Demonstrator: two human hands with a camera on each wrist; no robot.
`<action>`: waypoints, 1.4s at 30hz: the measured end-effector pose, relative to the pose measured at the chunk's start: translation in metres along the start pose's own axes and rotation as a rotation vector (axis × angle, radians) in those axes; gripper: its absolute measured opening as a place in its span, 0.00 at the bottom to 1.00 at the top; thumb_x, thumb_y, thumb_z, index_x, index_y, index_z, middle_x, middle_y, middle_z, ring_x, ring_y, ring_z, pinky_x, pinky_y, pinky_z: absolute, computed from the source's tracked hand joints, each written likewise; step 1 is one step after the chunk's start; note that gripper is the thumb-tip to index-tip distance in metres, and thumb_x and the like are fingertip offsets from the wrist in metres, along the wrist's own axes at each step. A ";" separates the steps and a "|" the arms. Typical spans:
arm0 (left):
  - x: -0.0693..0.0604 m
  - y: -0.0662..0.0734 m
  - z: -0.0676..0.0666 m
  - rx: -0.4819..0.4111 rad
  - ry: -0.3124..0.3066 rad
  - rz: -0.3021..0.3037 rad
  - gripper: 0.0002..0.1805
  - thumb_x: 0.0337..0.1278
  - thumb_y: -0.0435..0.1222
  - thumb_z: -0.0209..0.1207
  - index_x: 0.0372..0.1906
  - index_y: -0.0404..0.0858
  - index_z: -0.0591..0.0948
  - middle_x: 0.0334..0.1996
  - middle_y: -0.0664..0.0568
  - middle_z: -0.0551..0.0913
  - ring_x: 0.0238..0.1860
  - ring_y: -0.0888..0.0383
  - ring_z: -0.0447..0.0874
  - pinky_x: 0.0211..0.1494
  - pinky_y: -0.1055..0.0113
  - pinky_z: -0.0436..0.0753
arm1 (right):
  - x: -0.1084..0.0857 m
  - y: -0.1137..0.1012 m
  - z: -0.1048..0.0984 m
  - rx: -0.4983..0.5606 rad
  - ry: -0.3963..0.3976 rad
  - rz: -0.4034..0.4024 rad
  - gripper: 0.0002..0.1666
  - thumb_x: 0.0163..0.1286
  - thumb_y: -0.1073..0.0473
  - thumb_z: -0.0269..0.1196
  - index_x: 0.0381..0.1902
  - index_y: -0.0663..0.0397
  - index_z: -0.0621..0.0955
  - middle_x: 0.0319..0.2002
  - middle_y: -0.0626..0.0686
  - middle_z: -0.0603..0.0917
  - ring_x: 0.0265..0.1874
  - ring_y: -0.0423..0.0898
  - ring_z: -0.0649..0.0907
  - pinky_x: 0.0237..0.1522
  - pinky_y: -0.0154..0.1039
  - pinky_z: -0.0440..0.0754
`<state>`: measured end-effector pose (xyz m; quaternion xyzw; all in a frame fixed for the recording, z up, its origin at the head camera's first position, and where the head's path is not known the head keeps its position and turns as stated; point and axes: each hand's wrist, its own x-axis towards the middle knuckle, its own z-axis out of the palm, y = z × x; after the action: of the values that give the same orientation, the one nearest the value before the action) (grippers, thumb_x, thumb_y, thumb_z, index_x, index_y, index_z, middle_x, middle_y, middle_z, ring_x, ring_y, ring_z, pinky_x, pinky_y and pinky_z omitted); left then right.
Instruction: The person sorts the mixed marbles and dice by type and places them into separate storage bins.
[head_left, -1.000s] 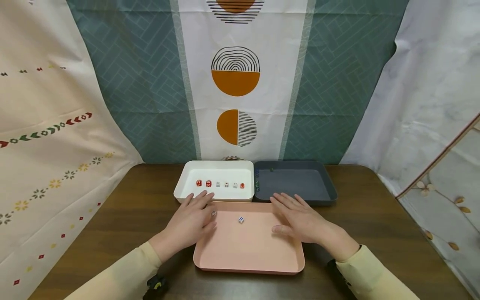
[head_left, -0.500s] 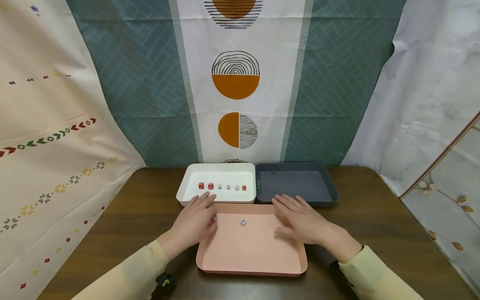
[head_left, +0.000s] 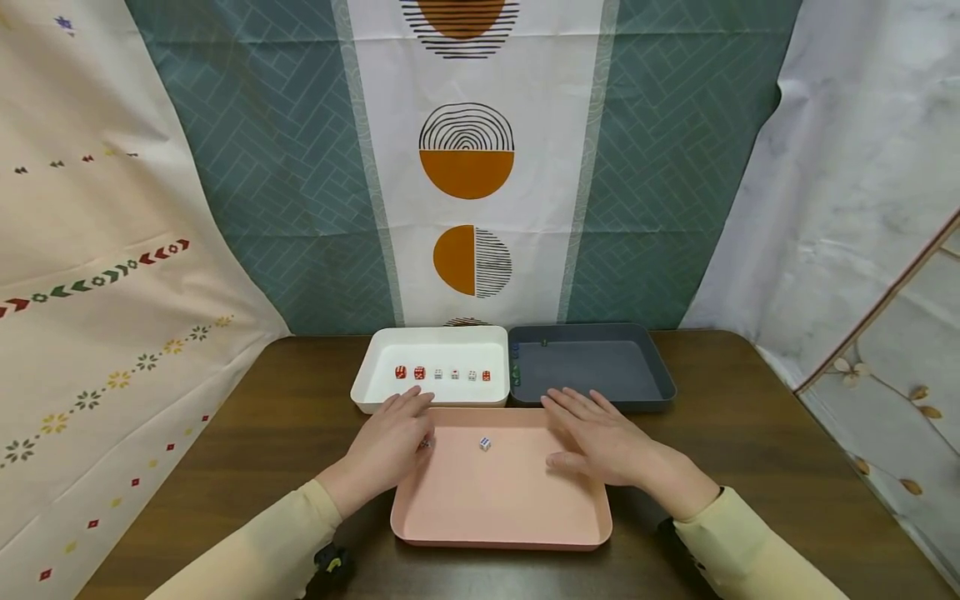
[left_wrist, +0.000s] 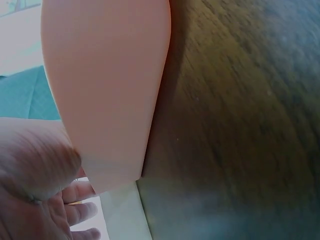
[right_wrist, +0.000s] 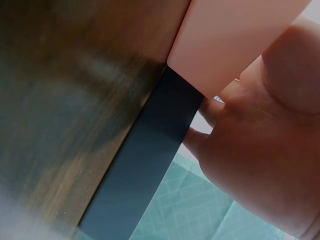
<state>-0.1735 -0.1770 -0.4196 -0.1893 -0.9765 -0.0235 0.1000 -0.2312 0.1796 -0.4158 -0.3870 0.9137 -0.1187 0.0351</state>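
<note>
In the head view, my left hand (head_left: 390,446) is over the left edge of the pink tray (head_left: 498,508). A small white die (head_left: 425,443) shows at its fingertips, partly covered, seemingly pinched by thumb and index finger. The other fingers extend toward the white tray. A second white die with blue pips (head_left: 485,444) lies in the pink tray, left of centre. My right hand (head_left: 600,442) rests at the tray's right edge, its fingers straight and holding nothing. In the left wrist view, the palm (left_wrist: 40,160) is beside the tray's side wall; thumb and die are hidden.
Behind the pink tray, a white tray (head_left: 382,342) holds a row of several red and white dice (head_left: 419,373). To its right, a dark grey tray (head_left: 600,375) has several small green and blue pieces (head_left: 516,371) along its left side. All stand on a brown wooden table (head_left: 735,417).
The die by my left hand has shifted slightly nearer to me, and the left thumb and index finger have drawn together at it. The right hand has stayed put. The view shifted slightly.
</note>
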 end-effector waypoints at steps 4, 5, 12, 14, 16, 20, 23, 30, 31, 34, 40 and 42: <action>-0.001 -0.003 -0.002 -0.012 0.036 0.027 0.07 0.63 0.29 0.76 0.33 0.41 0.89 0.69 0.35 0.83 0.77 0.31 0.73 0.78 0.35 0.71 | 0.001 0.000 0.001 0.002 -0.005 0.003 0.52 0.81 0.36 0.67 0.89 0.57 0.62 0.87 0.60 0.62 0.86 0.62 0.59 0.84 0.67 0.50; -0.002 -0.004 -0.003 -0.017 0.051 0.032 0.07 0.63 0.29 0.77 0.33 0.41 0.89 0.68 0.34 0.83 0.76 0.31 0.74 0.78 0.35 0.71 | 0.001 0.000 0.001 0.001 -0.005 0.004 0.52 0.81 0.36 0.67 0.89 0.57 0.63 0.87 0.59 0.62 0.86 0.62 0.59 0.84 0.67 0.50; 0.000 -0.016 -0.015 -0.069 0.182 0.063 0.12 0.54 0.25 0.80 0.32 0.38 0.86 0.68 0.31 0.82 0.74 0.29 0.76 0.78 0.39 0.73 | 0.001 0.000 0.000 0.000 -0.004 0.007 0.53 0.80 0.36 0.67 0.88 0.57 0.63 0.87 0.60 0.62 0.86 0.62 0.59 0.84 0.68 0.50; 0.000 -0.019 -0.019 -0.083 0.207 0.060 0.13 0.52 0.25 0.82 0.32 0.38 0.86 0.68 0.31 0.82 0.74 0.29 0.76 0.78 0.40 0.73 | 0.002 0.000 0.000 0.001 -0.005 0.007 0.53 0.80 0.36 0.68 0.88 0.57 0.63 0.87 0.60 0.62 0.86 0.62 0.59 0.84 0.68 0.50; 0.002 -0.024 -0.022 -0.088 0.219 0.049 0.14 0.51 0.27 0.83 0.32 0.38 0.86 0.68 0.31 0.82 0.74 0.29 0.76 0.77 0.40 0.74 | 0.002 0.000 -0.001 0.002 -0.004 0.007 0.53 0.80 0.36 0.68 0.88 0.57 0.63 0.87 0.60 0.62 0.86 0.62 0.59 0.84 0.68 0.50; 0.007 -0.033 -0.028 -0.071 0.218 0.013 0.14 0.50 0.30 0.85 0.32 0.38 0.87 0.67 0.30 0.83 0.74 0.29 0.76 0.77 0.39 0.74 | 0.001 -0.002 -0.002 0.005 -0.007 0.010 0.52 0.80 0.37 0.68 0.88 0.57 0.63 0.87 0.60 0.62 0.86 0.62 0.59 0.84 0.68 0.50; 0.012 -0.041 -0.032 -0.053 0.213 -0.013 0.14 0.51 0.31 0.85 0.31 0.38 0.87 0.67 0.29 0.83 0.74 0.29 0.76 0.78 0.38 0.73 | 0.001 -0.003 -0.002 0.010 -0.010 0.016 0.53 0.80 0.37 0.68 0.88 0.57 0.63 0.87 0.59 0.62 0.86 0.62 0.59 0.84 0.68 0.50; 0.023 -0.060 -0.035 -0.039 0.180 -0.089 0.10 0.57 0.32 0.82 0.32 0.37 0.88 0.67 0.27 0.82 0.74 0.27 0.75 0.79 0.36 0.71 | 0.001 -0.002 -0.001 0.016 -0.012 0.021 0.53 0.80 0.36 0.68 0.88 0.57 0.63 0.87 0.59 0.62 0.86 0.62 0.59 0.84 0.68 0.49; 0.024 -0.062 -0.034 -0.033 0.176 -0.096 0.10 0.58 0.32 0.81 0.32 0.37 0.88 0.67 0.28 0.82 0.74 0.27 0.75 0.79 0.36 0.70 | 0.001 -0.002 -0.001 0.014 -0.013 0.020 0.53 0.80 0.36 0.68 0.88 0.57 0.63 0.87 0.59 0.62 0.87 0.62 0.59 0.84 0.68 0.50; 0.029 -0.070 -0.031 -0.016 0.167 -0.109 0.08 0.59 0.32 0.80 0.33 0.36 0.90 0.66 0.28 0.83 0.74 0.28 0.75 0.79 0.36 0.70 | 0.001 -0.001 -0.001 0.011 -0.008 0.014 0.53 0.80 0.36 0.68 0.88 0.57 0.63 0.87 0.59 0.62 0.86 0.62 0.59 0.84 0.68 0.50; 0.036 -0.077 -0.024 -0.010 0.141 -0.135 0.07 0.60 0.32 0.79 0.35 0.35 0.91 0.66 0.28 0.83 0.74 0.28 0.75 0.79 0.36 0.70 | 0.001 -0.001 -0.001 0.013 -0.014 0.021 0.53 0.80 0.36 0.68 0.89 0.56 0.63 0.87 0.59 0.62 0.87 0.61 0.59 0.85 0.67 0.49; 0.038 -0.079 -0.022 -0.015 0.134 -0.141 0.07 0.60 0.32 0.79 0.35 0.35 0.91 0.66 0.28 0.83 0.74 0.28 0.74 0.79 0.35 0.69 | 0.001 -0.001 -0.001 0.013 -0.015 0.024 0.53 0.80 0.36 0.68 0.89 0.56 0.63 0.87 0.59 0.62 0.87 0.61 0.58 0.85 0.67 0.49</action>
<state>-0.2334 -0.2378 -0.3906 -0.1188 -0.9784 -0.0502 0.1618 -0.2315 0.1780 -0.4146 -0.3766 0.9173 -0.1214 0.0459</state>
